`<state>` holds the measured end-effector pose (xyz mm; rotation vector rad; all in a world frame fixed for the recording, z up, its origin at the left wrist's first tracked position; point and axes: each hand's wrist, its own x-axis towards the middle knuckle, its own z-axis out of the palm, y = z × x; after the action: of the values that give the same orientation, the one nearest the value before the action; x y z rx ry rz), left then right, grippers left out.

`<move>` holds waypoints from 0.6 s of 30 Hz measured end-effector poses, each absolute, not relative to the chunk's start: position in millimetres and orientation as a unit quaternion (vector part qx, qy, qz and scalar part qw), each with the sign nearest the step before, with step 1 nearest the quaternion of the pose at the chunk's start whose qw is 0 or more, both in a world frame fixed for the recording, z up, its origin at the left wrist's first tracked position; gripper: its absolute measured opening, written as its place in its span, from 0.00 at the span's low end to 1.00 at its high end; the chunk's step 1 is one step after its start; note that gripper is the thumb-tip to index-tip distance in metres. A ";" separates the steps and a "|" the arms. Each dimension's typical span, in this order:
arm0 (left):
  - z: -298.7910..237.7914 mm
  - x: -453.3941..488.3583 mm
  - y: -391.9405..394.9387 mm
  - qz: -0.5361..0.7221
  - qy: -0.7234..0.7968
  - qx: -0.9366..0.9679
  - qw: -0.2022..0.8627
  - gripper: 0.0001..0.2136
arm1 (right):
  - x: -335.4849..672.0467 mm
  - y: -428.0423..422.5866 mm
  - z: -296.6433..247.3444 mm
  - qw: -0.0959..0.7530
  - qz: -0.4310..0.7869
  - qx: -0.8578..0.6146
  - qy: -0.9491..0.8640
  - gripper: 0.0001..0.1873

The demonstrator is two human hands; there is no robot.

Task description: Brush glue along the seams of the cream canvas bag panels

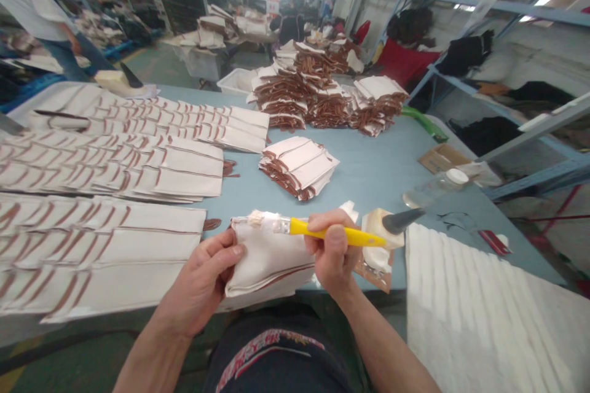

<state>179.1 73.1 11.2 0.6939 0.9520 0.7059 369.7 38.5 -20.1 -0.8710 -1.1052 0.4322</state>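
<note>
My right hand (335, 252) is closed round the yellow handle of a paintbrush (341, 233). Its pale-coated bristles point left and lie along the top edge of a white leather-like piece (271, 258) with brown edging. The left end of that piece is pinched between the thumb and fingers of my left hand (207, 270). To the right of my right hand stands a glue pot (374, 224), a cut-open pale container with a dark handle or spout. A brown, white-smeared scrap (380, 267) lies under it.
Overlapping rows of white pieces (106, 166) cover the table's left. A small stack (299, 163) sits mid-table, with brown-and-white piles (318, 89) behind. At right are a clear bottle (436, 187), white padding strips (470, 301) and a red tool (495, 242). A person (46, 12) stands far left.
</note>
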 end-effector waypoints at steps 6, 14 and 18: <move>13.1 178.1 72.0 0.322 0.446 0.300 0.779 0.23 | 378.9 46.4 -10.7 0.617 0.009 -0.315 -0.721 0.12; 6.8 178.4 71.6 0.325 0.443 0.301 0.780 0.23 | 385.7 25.9 -1.2 0.611 -0.018 -0.333 -0.718 0.13; 4.2 183.0 71.5 0.316 0.435 0.343 0.770 0.23 | 365.8 32.1 4.8 0.578 -0.035 -0.331 -0.745 0.13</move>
<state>183.0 71.5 4.2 0.7433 0.9439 0.6845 365.8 32.1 4.8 -0.7750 -1.7430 -0.0823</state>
